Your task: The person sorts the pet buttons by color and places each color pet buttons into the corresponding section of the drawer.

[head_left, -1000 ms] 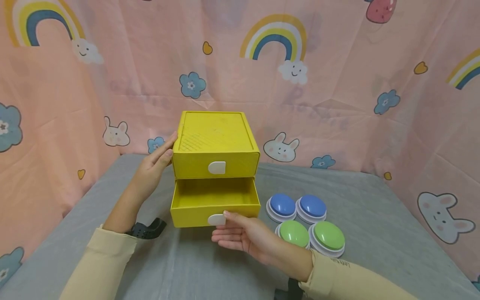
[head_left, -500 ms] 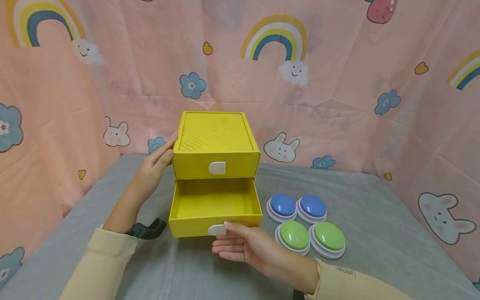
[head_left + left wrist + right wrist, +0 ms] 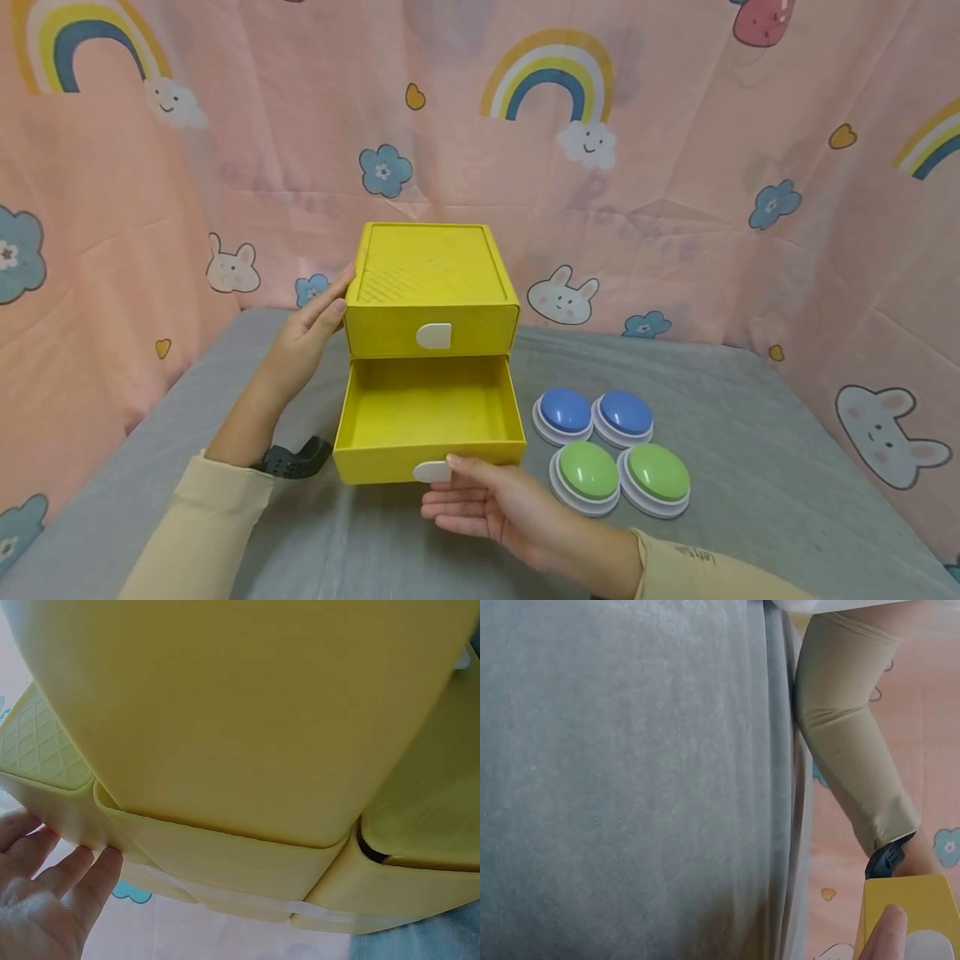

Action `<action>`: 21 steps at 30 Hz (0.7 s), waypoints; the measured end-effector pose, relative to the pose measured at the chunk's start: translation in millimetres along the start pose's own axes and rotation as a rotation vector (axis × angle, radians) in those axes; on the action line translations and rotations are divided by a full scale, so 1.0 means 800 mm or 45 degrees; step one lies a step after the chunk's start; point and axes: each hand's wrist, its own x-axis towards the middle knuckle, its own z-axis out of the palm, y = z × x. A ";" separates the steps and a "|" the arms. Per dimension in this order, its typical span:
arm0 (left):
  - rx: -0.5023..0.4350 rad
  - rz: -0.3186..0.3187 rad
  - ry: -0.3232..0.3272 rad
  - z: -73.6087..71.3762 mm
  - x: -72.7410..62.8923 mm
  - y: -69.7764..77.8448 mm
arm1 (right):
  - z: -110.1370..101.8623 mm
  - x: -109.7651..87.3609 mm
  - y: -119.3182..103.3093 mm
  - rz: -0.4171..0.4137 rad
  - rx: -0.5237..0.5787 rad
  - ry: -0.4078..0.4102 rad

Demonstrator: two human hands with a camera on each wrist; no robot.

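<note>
A yellow two-drawer box (image 3: pixel 431 262) stands on the grey cloth in the head view. Its upper drawer (image 3: pixel 382 333) is closed, with a white tab handle. The lower drawer (image 3: pixel 375 465) is pulled well out, and its visible inside is bare. My right hand (image 3: pixel 506 504) pinches the lower drawer's white handle (image 3: pixel 431 472) at its right edge, thumb on top, other fingers extended below. Against the box's left side rests my left hand (image 3: pixel 300 342), fingers straight. In the left wrist view, the left hand's fingertips (image 3: pixel 109 862) touch the yellow wall.
Right of the box are two blue push buttons (image 3: pixel 566 410) (image 3: pixel 626 412) and two green ones (image 3: pixel 588 469) (image 3: pixel 658 472), all on white bases. A pink patterned curtain (image 3: pixel 675 200) hangs behind the grey-covered table (image 3: pixel 750 467).
The lower drawer has slid further out toward me, with my right hand moving along at its handle. My left hand has stayed on the box's side.
</note>
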 end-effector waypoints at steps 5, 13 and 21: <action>-0.017 0.001 -0.004 0.000 0.000 0.002 | 0.001 -0.003 0.002 0.007 0.006 0.000; -0.005 0.000 -0.010 -0.001 0.000 0.001 | 0.002 -0.010 0.007 0.020 0.000 -0.004; -0.012 0.000 -0.015 -0.002 0.000 0.000 | 0.003 -0.016 0.011 0.019 0.013 -0.018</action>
